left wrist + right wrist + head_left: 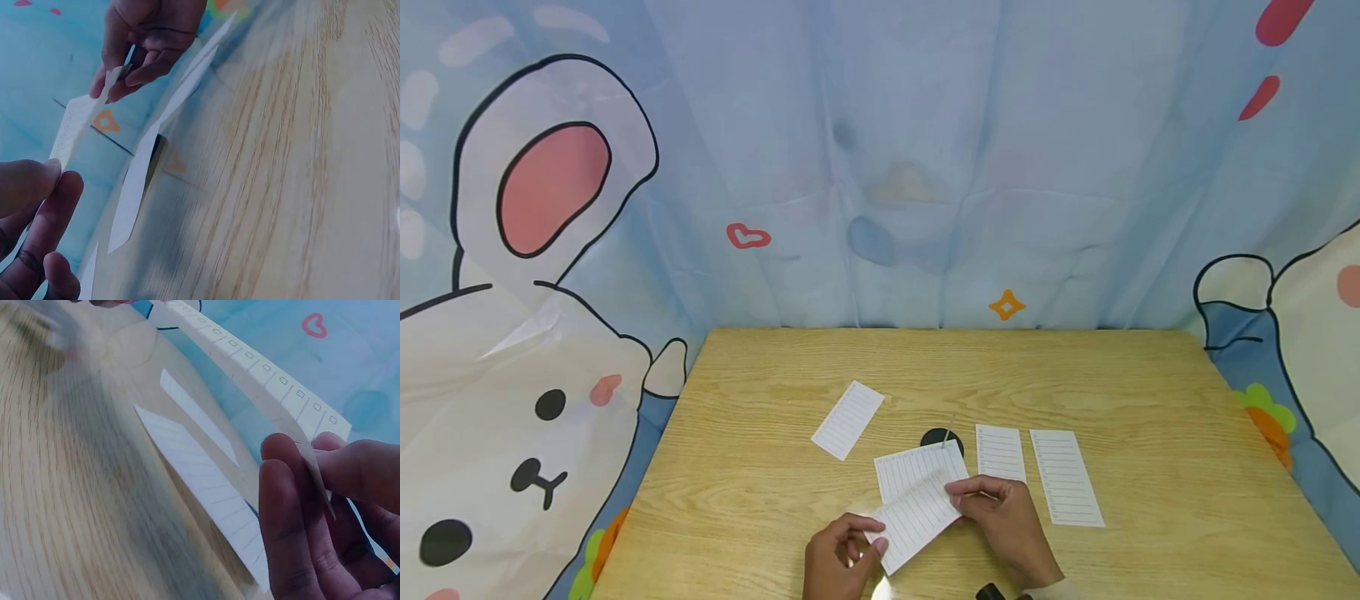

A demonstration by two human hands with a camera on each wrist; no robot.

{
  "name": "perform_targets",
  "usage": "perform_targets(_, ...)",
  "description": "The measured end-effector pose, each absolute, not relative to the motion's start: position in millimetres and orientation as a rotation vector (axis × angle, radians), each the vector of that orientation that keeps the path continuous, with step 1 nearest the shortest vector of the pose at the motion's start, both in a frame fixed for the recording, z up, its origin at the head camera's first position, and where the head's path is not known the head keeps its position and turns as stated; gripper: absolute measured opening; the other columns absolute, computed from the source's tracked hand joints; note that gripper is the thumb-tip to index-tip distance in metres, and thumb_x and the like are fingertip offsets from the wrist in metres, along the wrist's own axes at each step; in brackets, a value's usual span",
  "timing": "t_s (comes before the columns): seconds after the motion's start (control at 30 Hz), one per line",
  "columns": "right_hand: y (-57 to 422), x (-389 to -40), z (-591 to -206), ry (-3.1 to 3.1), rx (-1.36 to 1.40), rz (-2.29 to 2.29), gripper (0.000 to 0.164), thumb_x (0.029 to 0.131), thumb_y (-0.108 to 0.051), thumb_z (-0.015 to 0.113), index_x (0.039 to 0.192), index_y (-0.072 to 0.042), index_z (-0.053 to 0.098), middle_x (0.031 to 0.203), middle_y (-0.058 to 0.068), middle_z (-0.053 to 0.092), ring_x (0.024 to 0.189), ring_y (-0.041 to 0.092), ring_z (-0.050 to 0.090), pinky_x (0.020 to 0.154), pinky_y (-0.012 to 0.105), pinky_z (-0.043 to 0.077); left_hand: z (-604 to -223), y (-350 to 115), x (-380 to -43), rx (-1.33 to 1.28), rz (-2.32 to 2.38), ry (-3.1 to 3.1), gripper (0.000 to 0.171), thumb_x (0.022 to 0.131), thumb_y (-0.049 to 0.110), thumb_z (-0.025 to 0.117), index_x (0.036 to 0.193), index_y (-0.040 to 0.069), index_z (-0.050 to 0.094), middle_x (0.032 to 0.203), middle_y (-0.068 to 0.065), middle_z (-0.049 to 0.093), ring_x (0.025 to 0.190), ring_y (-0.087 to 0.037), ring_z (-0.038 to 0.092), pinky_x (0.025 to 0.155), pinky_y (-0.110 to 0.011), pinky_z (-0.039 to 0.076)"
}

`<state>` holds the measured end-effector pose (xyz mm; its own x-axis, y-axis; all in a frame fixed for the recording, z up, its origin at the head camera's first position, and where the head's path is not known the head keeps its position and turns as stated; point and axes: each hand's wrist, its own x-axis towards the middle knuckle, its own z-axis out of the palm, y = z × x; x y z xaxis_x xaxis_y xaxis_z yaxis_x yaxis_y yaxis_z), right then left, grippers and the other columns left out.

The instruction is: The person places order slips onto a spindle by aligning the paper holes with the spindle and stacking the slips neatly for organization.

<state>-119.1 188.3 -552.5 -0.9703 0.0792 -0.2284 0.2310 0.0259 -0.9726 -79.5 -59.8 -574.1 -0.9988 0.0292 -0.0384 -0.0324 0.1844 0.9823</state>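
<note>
A white lined checklist sheet (917, 521) is stretched between both hands above the near part of the table. My left hand (844, 554) pinches its left end between thumb and fingers. At the opposite end, my right hand (1003, 523) pinches it too. The sheet bends along its length in the right wrist view, with a row of small boxes (267, 367) along one edge. Just beyond, a second lined sheet (897, 471) is partly covered by the held one. A round black object (934, 435) with a thin rod (948, 429) shows behind that sheet.
One lined sheet (847, 419) lies slanted at the back left of the wooden table (760, 375). Two more, a nearer one (1000, 450) and an outer one (1067, 479), lie to the right. A small black object (990, 592) shows by the right wrist. A printed curtain (910, 167) hangs behind.
</note>
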Motion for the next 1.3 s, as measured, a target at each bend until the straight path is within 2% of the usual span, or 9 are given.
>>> perform_targets(0.1, 185.7, -118.4, -550.0, 2.182, 0.309, -2.115, 0.016, 0.089, 0.005, 0.077, 0.105, 0.009, 0.077, 0.106, 0.016, 0.080, 0.091, 0.009, 0.077, 0.080, 0.023, 0.062, -574.7, -58.1, -80.5, -0.037, 2.054, 2.402, 0.009, 0.089, 0.014, 0.084, 0.096, 0.016, 0.079, 0.074, 0.005, 0.065, 0.062, 0.002, 0.046, 0.048, -0.013, 0.033)
perform_targets(0.2, 183.9, -118.2, -547.8, 2.203, 0.278, -2.126, 0.017, 0.089, 0.003, 0.079, 0.105, 0.009, 0.078, 0.107, 0.014, 0.080, 0.091, 0.009, 0.077, 0.081, 0.022, 0.061, -574.6, -56.4, -81.6, -0.089, 2.131, 2.422, 0.011, 0.088, 0.010, 0.084, 0.094, 0.017, 0.079, 0.072, 0.007, 0.065, 0.059, 0.003, 0.046, 0.044, -0.014, 0.030)
perform_targets(0.47, 181.7, -117.4, -538.1, 2.378, 0.162, -2.067, 0.019, 0.086, 0.003, 0.083, 0.104, 0.000, 0.080, 0.108, 0.013, 0.079, 0.084, 0.010, 0.072, 0.078, 0.022, 0.060, -570.0, -53.6, -84.6, -0.188, 2.213, 2.452, 0.013, 0.086, 0.008, 0.086, 0.093, 0.017, 0.079, 0.075, 0.004, 0.066, 0.057, 0.002, 0.042, 0.046, -0.017, 0.035)
perform_targets(0.77, 182.7, -120.7, -530.1, 2.489, 0.014, -2.021, 0.024, 0.084, 0.009, 0.080, 0.105, -0.004, 0.081, 0.112, 0.017, 0.077, 0.079, 0.007, 0.071, 0.070, 0.020, 0.059, -565.4, -54.5, -88.3, -0.167, 2.245, 2.463, 0.013, 0.085, 0.009, 0.087, 0.093, 0.018, 0.080, 0.076, 0.005, 0.065, 0.055, 0.002, 0.038, 0.044, -0.019, 0.032)
perform_targets(1.03, 183.2, -126.6, -524.3, 2.493, 0.047, -2.062, 0.011, 0.087, -0.003, 0.084, 0.098, -0.005, 0.083, 0.100, 0.014, 0.080, 0.079, 0.008, 0.073, 0.072, 0.023, 0.060, -559.8, -55.5, -92.8, -0.141, 2.200, 2.488, 0.013, 0.086, 0.011, 0.087, 0.092, 0.021, 0.080, 0.076, 0.005, 0.066, 0.054, 0.002, 0.037, 0.042, -0.019, 0.031)
perform_targets(1.3, 183.0, -130.4, -516.8, 2.514, 0.081, -2.078, 0.011, 0.088, -0.008, 0.086, 0.098, -0.005, 0.083, 0.098, 0.012, 0.081, 0.075, 0.010, 0.072, 0.068, 0.023, 0.057, -552.6, -52.7, -95.5, -0.141, 2.184, 2.467, 0.014, 0.086, 0.010, 0.087, 0.092, 0.021, 0.080, 0.078, 0.003, 0.065, 0.053, 0.002, 0.037, 0.043, -0.019, 0.031)
